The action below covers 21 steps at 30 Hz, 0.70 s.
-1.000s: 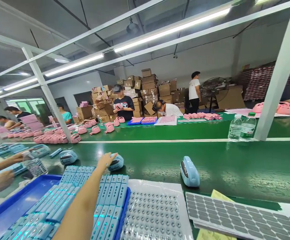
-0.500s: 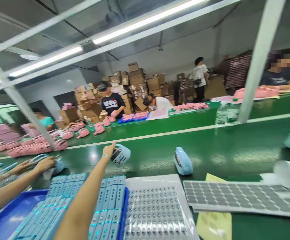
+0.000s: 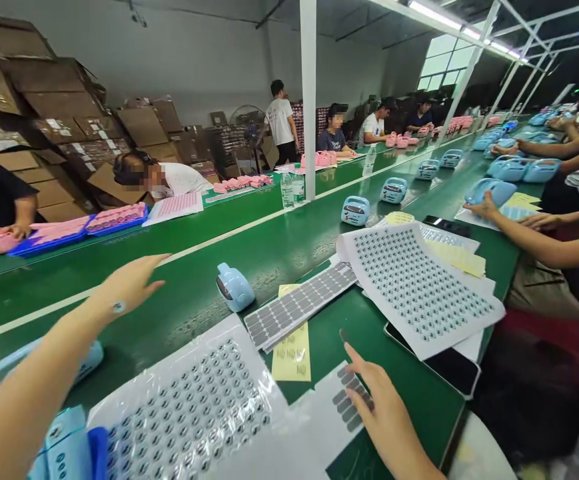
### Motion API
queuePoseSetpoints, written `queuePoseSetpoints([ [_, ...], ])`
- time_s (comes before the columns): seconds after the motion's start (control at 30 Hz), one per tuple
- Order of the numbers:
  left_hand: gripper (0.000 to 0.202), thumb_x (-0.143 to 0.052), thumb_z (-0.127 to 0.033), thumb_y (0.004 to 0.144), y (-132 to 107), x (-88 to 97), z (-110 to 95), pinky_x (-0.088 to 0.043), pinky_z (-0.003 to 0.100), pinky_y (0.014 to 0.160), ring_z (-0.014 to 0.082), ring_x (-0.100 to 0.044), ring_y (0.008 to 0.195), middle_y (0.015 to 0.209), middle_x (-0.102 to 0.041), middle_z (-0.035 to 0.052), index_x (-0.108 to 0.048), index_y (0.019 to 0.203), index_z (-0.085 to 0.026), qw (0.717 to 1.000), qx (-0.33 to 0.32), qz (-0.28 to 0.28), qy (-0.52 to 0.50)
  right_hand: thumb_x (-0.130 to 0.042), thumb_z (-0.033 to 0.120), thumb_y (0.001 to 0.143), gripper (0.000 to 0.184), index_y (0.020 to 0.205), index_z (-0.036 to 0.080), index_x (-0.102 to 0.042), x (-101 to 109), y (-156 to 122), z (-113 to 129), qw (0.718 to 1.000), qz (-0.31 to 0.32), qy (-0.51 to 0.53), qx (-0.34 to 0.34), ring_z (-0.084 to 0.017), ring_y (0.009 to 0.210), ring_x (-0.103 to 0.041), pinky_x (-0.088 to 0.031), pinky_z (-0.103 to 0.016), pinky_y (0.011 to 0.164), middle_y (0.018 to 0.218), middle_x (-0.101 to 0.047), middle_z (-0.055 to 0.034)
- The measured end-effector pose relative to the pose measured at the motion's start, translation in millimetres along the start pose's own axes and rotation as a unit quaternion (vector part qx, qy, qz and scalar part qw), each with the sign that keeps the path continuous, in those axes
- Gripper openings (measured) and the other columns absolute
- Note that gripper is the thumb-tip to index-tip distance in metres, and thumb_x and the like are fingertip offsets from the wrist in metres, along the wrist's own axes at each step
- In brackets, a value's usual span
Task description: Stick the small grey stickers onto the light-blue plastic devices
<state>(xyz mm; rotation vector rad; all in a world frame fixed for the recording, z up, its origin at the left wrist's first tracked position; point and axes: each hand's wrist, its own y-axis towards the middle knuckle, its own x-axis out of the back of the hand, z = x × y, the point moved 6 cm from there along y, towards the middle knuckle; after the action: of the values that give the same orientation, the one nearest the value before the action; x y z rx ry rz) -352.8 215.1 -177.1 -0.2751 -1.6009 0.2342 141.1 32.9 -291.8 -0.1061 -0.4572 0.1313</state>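
The green tabletop [image 3: 419, 407] carries a clear plastic sheet of small round buttons [image 3: 189, 407] at its near edge. Beyond it lies a light-blue rounded device [image 3: 234, 288]. The left hand [image 3: 126, 288] hovers spread and empty over the belt; the right hand [image 3: 382, 410], fingers apart, touches a white sheet of grey adhesive pads [image 3: 339, 407], seemingly picking one.

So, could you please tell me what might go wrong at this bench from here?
The left hand hovers open over the belt, so it could bump the blue unit off line. The right hand presses on the pad sheet, which may slide or lose pads. The phone lies half under a dotted sheet by the edge and might get knocked off.
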Motion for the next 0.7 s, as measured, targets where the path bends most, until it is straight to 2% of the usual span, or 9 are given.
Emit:
queuePoseSetpoints([
  [0.07,0.098,-0.038,-0.08,0.077,29,-22.4,-53,-0.024,0.043,0.112,0.0328,-0.038,0.135,0.147,-0.043,0.0121,-0.038,0.144,-0.009,0.995,-0.082,0.036,-0.041,-0.055,0.023,0.089,0.038,0.125,0.027,-0.066,-7,0,8,1.0,0.018,0.009,-0.008,-0.018,0.078,-0.069,-0.058,-0.026,0.068,0.089,-0.074,-0.0045],
  [0.1,0.091,-0.054,-0.072,0.074,40,-34.1,-72,-0.025,0.042,0.112,0.0317,-0.039,0.135,0.147,-0.044,0.0098,-0.042,0.142,-0.014,0.991,-0.102,0.054,-0.06,-0.055,0.023,0.089,0.034,0.119,0.027,-0.07,-9,0,10,1.0,0.025,0.014,-0.012,-0.018,0.074,-0.069,-0.058,-0.025,0.066,0.084,-0.073,-0.0039],
  [0.17,0.078,-0.075,-0.056,0.063,57,-55.2,-94,-0.034,0.039,0.108,0.032,-0.047,0.129,0.141,-0.052,0.0077,-0.057,0.13,-0.021,0.985,-0.107,0.09,-0.101,-0.055,0.023,0.089,0.029,0.111,0.027,-0.074,-10,-1,12,0.999,0.039,0.026,-0.024,-0.018,0.072,-0.068,-0.057,-0.025,0.065,0.08,-0.073,-0.0036],
  [0.23,0.064,-0.081,-0.046,0.056,65,-68.8,-98,-0.041,0.039,0.101,0.034,-0.053,0.12,0.133,-0.058,0.0092,-0.066,0.114,-0.023,0.979,-0.096,0.113,-0.143,-0.053,0.023,0.089,0.029,0.107,0.026,-0.075,-10,-1,12,0.997,0.054,0.042,-0.039,-0.019,0.073,-0.068,-0.057,-0.026,0.066,0.078,-0.072,-0.0038],
  [0.37,0.052,-0.079,-0.05,0.052,62,-73.2,-88,-0.04,0.043,0.1,0.0353,-0.055,0.113,0.125,-0.061,0.0118,-0.068,0.094,-0.021,0.968,-0.071,0.107,-0.214,-0.052,0.023,0.088,0.034,0.115,0.026,-0.072,-11,2,13,0.989,0.091,0.088,-0.083,-0.022,0.078,-0.066,-0.057,-0.031,0.07,0.081,-0.069,-0.0055],
  [0.47,0.038,-0.073,-0.048,0.054,55,-67.9,-85,-0.037,0.043,0.103,0.034,-0.053,0.114,0.123,-0.062,0.0124,-0.064,0.08,-0.021,0.959,-0.046,0.059,-0.275,-0.051,0.02,0.085,0.045,0.128,0.025,-0.064,-15,4,9,0.977,0.118,0.129,-0.126,-0.021,0.078,-0.062,-0.056,-0.034,0.072,0.08,-0.063,-0.0043],
  [0.53,0.029,-0.068,-0.042,0.054,51,-61.7,-85,-0.04,0.042,0.099,0.0323,-0.054,0.11,0.117,-0.065,0.0123,-0.061,0.073,-0.02,0.947,-0.021,0.011,-0.321,-0.049,0.018,0.082,0.056,0.137,0.024,-0.056,-17,4,3,0.965,0.135,0.161,-0.155,-0.02,0.075,-0.059,-0.054,-0.035,0.073,0.08,-0.059,-0.0022],
  [0.63,0.024,-0.065,-0.035,0.055,47,-42.2,-83,-0.044,0.034,0.08,0.0259,-0.058,0.09,0.094,-0.068,0.0085,-0.062,0.071,-0.019,0.914,0.031,-0.091,-0.394,-0.054,0.02,0.079,0.072,0.149,0.019,-0.038,-16,6,-6,0.944,0.158,0.22,-0.19,-0.018,0.074,-0.056,-0.051,-0.034,0.072,0.08,-0.055,0.0],
  [0.7,0.022,-0.065,-0.036,0.057,44,-20.9,-84,-0.039,0.027,0.065,0.0185,-0.052,0.072,0.073,-0.06,0.0033,-0.059,0.068,-0.018,0.873,0.067,-0.191,-0.444,-0.059,0.028,0.081,0.076,0.151,0.017,-0.031,-9,10,-8,0.929,0.158,0.263,-0.205,-0.017,0.073,-0.053,-0.048,-0.033,0.072,0.079,-0.054,0.001],
])
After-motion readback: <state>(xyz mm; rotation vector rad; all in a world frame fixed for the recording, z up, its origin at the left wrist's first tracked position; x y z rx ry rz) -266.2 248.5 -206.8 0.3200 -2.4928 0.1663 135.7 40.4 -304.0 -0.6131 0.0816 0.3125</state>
